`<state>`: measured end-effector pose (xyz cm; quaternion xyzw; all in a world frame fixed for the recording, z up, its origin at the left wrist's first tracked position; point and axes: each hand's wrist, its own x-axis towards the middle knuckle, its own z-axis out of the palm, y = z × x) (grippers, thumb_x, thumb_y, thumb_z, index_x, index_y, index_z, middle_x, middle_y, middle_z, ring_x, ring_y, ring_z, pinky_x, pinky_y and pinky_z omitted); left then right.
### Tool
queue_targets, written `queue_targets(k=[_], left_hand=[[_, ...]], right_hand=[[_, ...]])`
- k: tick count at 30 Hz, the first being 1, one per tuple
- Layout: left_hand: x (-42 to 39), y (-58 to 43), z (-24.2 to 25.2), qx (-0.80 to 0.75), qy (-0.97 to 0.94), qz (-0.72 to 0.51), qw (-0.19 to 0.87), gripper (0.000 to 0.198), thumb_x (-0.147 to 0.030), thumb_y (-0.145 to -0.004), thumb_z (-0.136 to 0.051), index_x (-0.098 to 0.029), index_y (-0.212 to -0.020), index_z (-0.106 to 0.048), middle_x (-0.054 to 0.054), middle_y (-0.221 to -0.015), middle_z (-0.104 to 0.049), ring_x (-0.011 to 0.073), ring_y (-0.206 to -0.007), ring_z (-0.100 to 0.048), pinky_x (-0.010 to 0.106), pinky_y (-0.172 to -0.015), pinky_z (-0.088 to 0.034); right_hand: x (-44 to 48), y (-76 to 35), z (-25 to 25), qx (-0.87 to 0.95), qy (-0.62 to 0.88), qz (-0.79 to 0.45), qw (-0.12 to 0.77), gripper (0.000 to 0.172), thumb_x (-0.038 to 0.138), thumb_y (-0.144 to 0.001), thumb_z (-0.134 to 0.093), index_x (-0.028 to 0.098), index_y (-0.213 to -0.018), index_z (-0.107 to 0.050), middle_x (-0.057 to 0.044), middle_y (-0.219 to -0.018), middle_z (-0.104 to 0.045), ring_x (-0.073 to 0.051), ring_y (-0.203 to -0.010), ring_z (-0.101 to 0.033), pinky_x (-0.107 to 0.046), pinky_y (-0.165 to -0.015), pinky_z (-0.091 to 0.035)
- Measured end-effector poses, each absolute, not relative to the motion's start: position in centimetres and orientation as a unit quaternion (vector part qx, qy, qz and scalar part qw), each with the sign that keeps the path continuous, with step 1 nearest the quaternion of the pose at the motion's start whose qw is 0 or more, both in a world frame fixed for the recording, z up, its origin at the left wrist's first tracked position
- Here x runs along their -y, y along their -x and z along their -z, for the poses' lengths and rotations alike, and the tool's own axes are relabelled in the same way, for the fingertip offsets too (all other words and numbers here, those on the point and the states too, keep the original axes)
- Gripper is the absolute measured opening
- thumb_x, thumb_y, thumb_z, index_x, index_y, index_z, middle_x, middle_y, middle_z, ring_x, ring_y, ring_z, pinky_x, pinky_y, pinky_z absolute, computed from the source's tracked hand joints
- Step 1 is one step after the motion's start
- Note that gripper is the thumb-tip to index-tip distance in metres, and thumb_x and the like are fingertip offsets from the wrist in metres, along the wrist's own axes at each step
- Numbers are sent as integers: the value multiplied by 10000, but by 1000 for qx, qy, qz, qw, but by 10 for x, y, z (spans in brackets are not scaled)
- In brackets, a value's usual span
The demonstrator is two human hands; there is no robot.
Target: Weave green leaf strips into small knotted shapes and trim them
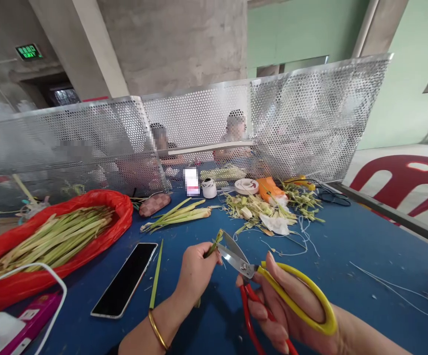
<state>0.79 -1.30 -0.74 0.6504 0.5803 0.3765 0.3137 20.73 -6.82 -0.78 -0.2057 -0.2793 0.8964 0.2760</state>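
My left hand (197, 271) is closed around a small bundle of green plant stalks (217, 240), with their ends standing up past the fingers. In my right hand (273, 301) is a pair of scissors (244, 267) with one yellow and one red handle. The scissor blades are spread, and their tips lie at the upper ends of the held stalks. A single green strip (157, 276) lies on the blue table just left of my left wrist. Farther back lies a bunch of pale green stalks (180, 215).
A red plastic bag (116, 207) full of long stalks stands at left, near a smartphone (125, 280). Behind are a brown checked pouch (155, 204), white thread spool (209, 188), tape roll (246, 186) and scraps (258, 212). A perforated metal screen (206, 113) separates me from two people.
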Motion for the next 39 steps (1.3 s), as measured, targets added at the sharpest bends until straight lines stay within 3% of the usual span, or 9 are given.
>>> queue_targets(k=[9, 14, 18, 21, 23, 27, 30, 36, 39], left_hand=[[11, -7, 5, -571, -654, -373, 326, 278, -288, -753, -519, -187, -498, -563, -11, -550, -593, 145, -581, -517, 243, -585, -338], [11, -6, 4, -563, -650, -381, 339, 360, -435, -780, -577, -186, -520, -590, 2, -580, -620, 163, -625, -547, 256, -637, -367], [9, -4, -6, -579, -620, -390, 358, 345, -440, -743, -626, -183, -515, -616, 30, -661, -673, 182, -680, -573, 260, -648, -373], [-1, -8, -14, -589, -619, -383, 352, 307, -425, -700, -663, -184, -512, -631, 18, -603, -643, 168, -615, -535, 255, -590, -341], [-15, -18, -19, -581, -630, -372, 355, 299, -405, -677, -689, -183, -488, -620, 13, -563, -609, 167, -610, -520, 251, -576, -322], [-57, -50, -27, -581, -596, -367, 414, 206, -302, -593, -783, -171, -726, -695, 32, -680, -652, 174, -669, -549, 233, -567, -327], [-78, -68, -35, -595, -551, -355, 466, 577, -318, -573, -825, -144, -1085, -623, 45, -716, -644, 133, -536, -486, 221, -480, -270], [-49, -48, -52, -553, -476, -359, 583, 583, -633, -757, -591, -180, -1121, -545, 44, -732, -609, 58, -413, -343, 181, -392, -147], [-23, -25, -52, -534, -446, -364, 619, 512, -577, -811, -563, -161, -1108, -532, 52, -739, -613, 46, -409, -344, 168, -377, -154]], right_hand=[[73, -207, 0, 265, 306, -870, 280, 564, 630, -922, -339, 162, -1075, -613, 59, -571, -423, -8, -312, -263, -127, -310, -318], [67, -210, 4, 349, 374, -788, 341, 493, 627, -869, -475, 185, -1043, -607, 74, -577, -401, -7, -346, -217, -137, -341, -216], [40, -237, 8, 572, 540, -502, 360, 509, 647, -811, -518, 206, -1048, -608, 38, -570, -478, -92, -405, -390, -214, -408, -279], [16, -266, 11, 646, 704, -161, 246, 422, 514, -793, -589, 231, -1104, -624, -72, -751, -673, -238, -643, -607, -269, -511, -330], [6, -282, 14, 638, 750, -66, 161, 392, 440, -847, -511, 222, -1159, -606, -122, -835, -714, -295, -736, -655, -286, -528, -329], [-2, -292, 24, 643, 758, -7, 108, 352, 361, -883, -442, 186, -1156, -578, -148, -869, -724, -298, -766, -679, -287, -540, -351], [-2, -289, 30, 657, 747, 7, 99, 297, 280, -861, -475, 131, -1095, -579, -161, -841, -711, -307, -751, -682, -303, -555, -383], [8, -276, 21, 690, 713, 54, 111, 258, 174, -861, -487, 35, -1025, -630, -297, -1038, -632, -396, -963, -627, -454, -764, -457], [25, -252, 18, 767, 622, 33, 152, 326, 244, -905, -494, 152, -1199, -601, -185, -1221, -616, -307, -1169, -547, -425, -982, -401]])
